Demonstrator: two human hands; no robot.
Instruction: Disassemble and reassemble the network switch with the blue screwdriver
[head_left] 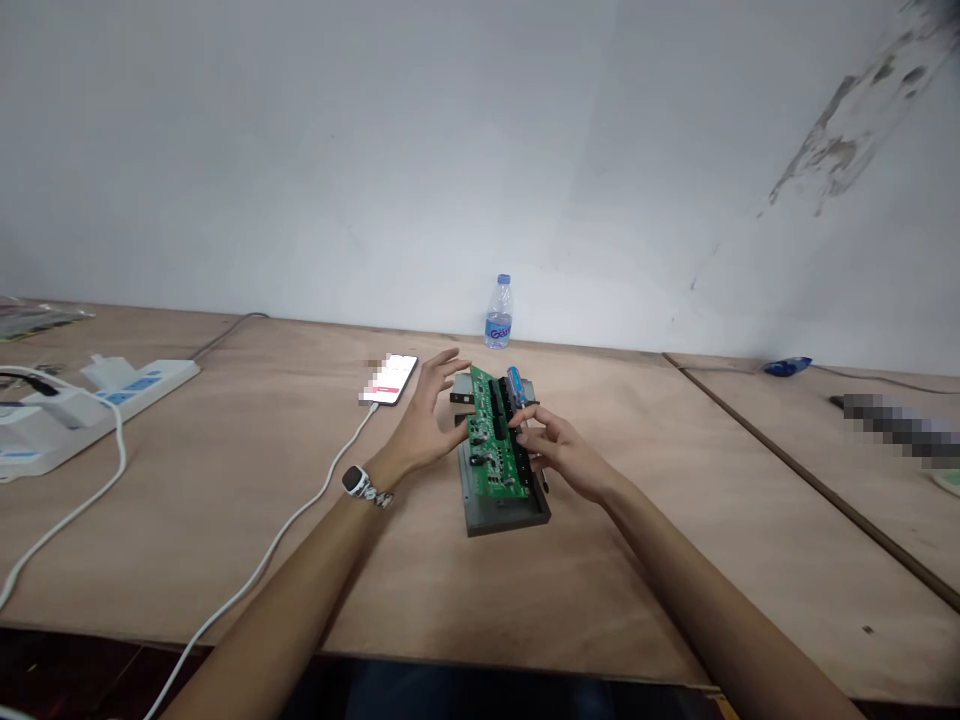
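A green circuit board (495, 465) with black connectors along its right side lies tilted over a grey metal tray-like housing (506, 522). My left hand (429, 420) is at the board's left edge, fingers spread and the thumb at or very near the edge. My right hand (559, 448) is at the board's right side, fingers bent in a pinch around what looks like a screwdriver. Its blue handle (515, 386) points away from me, above the board's far right part. The fingers cover much of its shaft, and where the tip rests is hard to make out.
A water bottle (499, 315) stands by the wall. Left of my hands lies a phone (394, 380) on a white charging cable (300, 510). A power strip (150, 385) with plugs is at far left. A blue object (787, 367) and a table seam (810, 475) are at right.
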